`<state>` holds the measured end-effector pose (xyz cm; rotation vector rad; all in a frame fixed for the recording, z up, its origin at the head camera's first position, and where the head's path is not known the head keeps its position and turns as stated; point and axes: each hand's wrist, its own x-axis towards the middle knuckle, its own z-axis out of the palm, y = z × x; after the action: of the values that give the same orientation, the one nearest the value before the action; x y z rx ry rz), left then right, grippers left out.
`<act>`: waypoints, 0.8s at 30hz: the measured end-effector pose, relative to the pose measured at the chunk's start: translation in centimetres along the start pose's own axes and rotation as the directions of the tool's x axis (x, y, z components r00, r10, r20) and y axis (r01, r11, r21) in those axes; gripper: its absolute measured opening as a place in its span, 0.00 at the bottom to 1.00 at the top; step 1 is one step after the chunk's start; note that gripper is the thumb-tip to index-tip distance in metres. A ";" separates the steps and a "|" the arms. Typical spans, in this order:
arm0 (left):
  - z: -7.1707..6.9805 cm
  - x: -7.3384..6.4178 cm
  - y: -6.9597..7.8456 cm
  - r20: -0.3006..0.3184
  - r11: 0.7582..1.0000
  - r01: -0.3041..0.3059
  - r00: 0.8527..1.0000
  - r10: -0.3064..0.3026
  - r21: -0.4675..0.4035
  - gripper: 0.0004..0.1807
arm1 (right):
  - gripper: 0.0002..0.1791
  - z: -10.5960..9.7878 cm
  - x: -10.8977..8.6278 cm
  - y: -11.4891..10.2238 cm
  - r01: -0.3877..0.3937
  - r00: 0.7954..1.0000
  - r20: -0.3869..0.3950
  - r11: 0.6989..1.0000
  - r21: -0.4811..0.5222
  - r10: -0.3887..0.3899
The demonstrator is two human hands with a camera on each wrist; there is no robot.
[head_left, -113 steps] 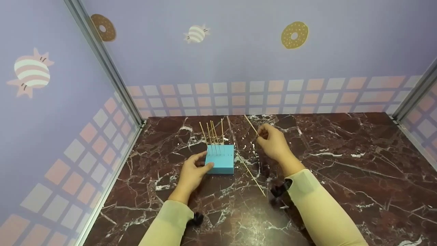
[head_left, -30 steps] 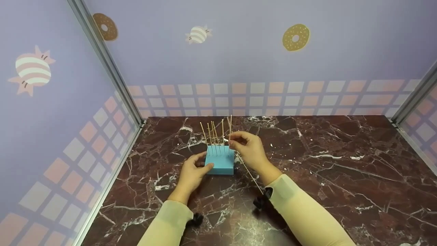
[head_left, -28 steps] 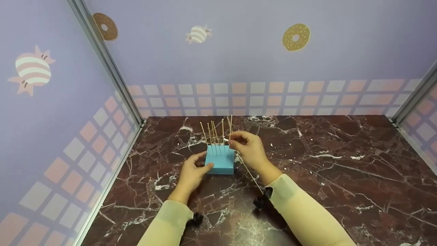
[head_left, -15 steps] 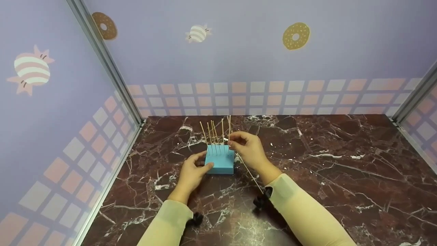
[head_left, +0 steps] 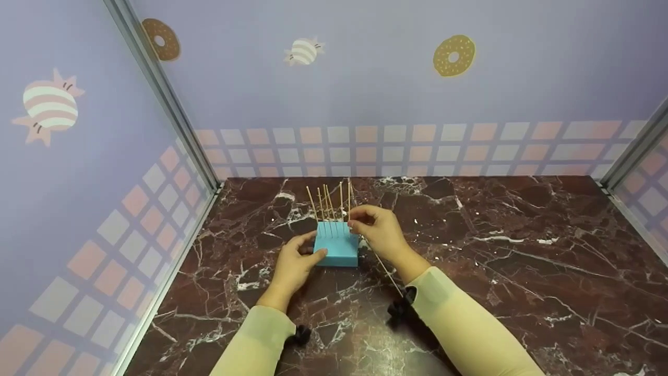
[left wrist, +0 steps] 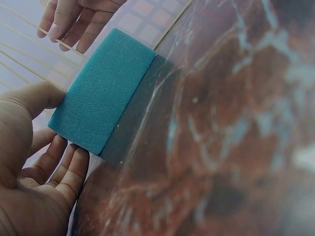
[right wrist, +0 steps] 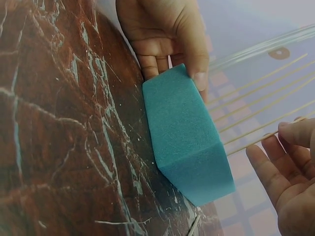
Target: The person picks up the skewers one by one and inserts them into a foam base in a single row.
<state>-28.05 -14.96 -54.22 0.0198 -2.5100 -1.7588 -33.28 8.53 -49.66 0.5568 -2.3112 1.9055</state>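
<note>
A blue foam block (head_left: 336,254) lies on the marbled table, with several thin bamboo skewers (head_left: 311,202) standing in a row in its top. My left hand (head_left: 296,265) grips the block's left side, thumb on top and fingers along the side, as the left wrist view also shows. Near the block's right end, my right hand (head_left: 383,232) pinches another skewer (head_left: 349,194) between thumb and fingers. In the right wrist view this pinched skewer (right wrist: 241,149) meets the top of the block. How deep it sits in the foam cannot be seen.
One loose skewer (head_left: 386,269) lies on the table to the right of the block, partly under the right hand and wrist. Small white bits (head_left: 443,244) are scattered farther right. Printed walls (head_left: 365,89) stand behind and at the sides.
My right hand has brought its skewer left from beside the block to the block's top. Over the last second the skewer has sunk slightly and straightened. My left hand has stayed in place.
</note>
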 end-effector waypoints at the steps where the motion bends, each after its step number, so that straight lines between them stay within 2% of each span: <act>1: 0.0 0.0 0.0 0.000 1.000 0.000 1.000 0.000 0.001 0.32 | 0.10 0.0 0.0 0.0 -0.001 1.000 0.002 1.000 -0.005 0.001; 17: 0.0 -0.1 0.0 -0.005 1.000 0.000 1.000 0.000 0.000 0.32 | 0.08 0.1 0.1 0.6 -0.016 0.999 0.027 0.998 -0.057 0.018; 24: 0.0 -0.1 -0.1 0.000 1.000 -0.003 1.000 0.003 -0.006 0.32 | 0.05 0.1 0.0 0.5 -0.019 0.998 0.052 0.999 -0.048 0.022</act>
<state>-27.93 -15.00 -54.32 0.0153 -2.5031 -1.7652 -33.41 8.48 -50.18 0.5870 -2.3964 1.8612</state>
